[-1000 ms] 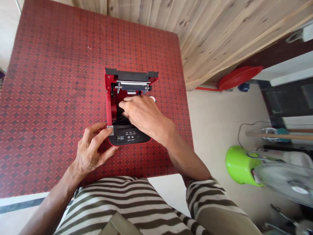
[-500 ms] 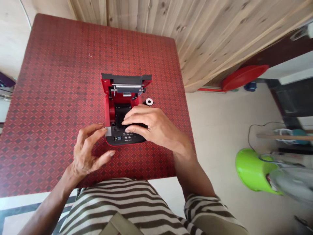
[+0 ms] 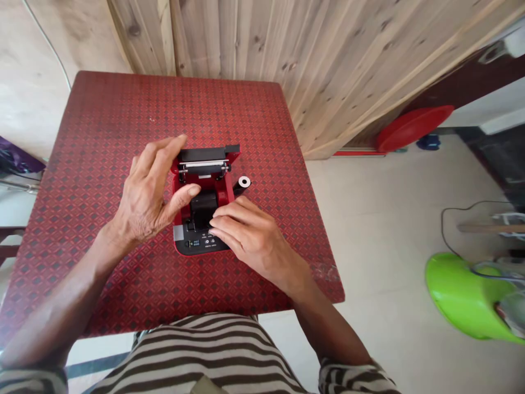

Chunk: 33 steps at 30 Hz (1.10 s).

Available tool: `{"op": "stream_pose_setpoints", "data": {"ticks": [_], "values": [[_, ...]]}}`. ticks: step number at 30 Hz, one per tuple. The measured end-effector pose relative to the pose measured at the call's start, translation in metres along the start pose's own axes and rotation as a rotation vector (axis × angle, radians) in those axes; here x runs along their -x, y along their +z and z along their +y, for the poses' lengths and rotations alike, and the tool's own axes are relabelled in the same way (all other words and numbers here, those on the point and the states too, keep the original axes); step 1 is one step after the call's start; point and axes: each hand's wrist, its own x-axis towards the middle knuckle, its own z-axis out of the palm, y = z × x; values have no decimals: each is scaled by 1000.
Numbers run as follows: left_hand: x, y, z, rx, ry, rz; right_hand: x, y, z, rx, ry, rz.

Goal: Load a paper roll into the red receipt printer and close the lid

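A small red and black label printer (image 3: 204, 244) sits on the table with its hinged lid (image 3: 207, 155) raised. Inside its red bay lies a black roll (image 3: 203, 203), whose black strip comes forward to the front panel. My left hand (image 3: 151, 191) is spread at the printer's left side, fingertips by the lid's left edge and thumb over the bay. The fingers of my right hand (image 3: 252, 235) are pinched together at the strip's front right edge. Behind the printer's right side, a black roll with a white end (image 3: 244, 182) lies on the table.
The table (image 3: 123, 284) has a red patterned top. A wood-plank wall (image 3: 229, 38) runs along its far side. On the floor to the right are a green tub (image 3: 455, 295), a cable and a red round object (image 3: 414, 128).
My left hand has moved from the printer's front left corner up to the raised lid. My right hand stays at the black strip. The camera view has shifted.
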Motion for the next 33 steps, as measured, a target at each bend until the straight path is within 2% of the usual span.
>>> {"op": "stream_pose_setpoints", "data": {"ticks": [4, 6, 10, 15, 19, 22, 26, 33], "values": [[31, -3, 16, 25, 73, -13, 9, 8, -11, 187, 11, 76], [48, -3, 24, 56, 93, -57, 12, 13, -15, 260, 10, 113], [72, 6, 34, 101, 78, -84, 15, 19, -18, 280, 31, 175], [80, 18, 41, 18, 80, -34, 20, 20, -17, 196, 38, 191], [80, 22, 44, -18, 42, -4, 25, 18, -13, 97, 88, 285], [80, 23, 46, -29, 26, 3, 28, 14, -1, 36, 223, 342], [79, 21, 46, -34, 30, -3, 34, 11, 28, 5, 386, 439], [84, 24, 44, -22, 28, -21, 51, 28, 68, -44, 591, 424]]}}
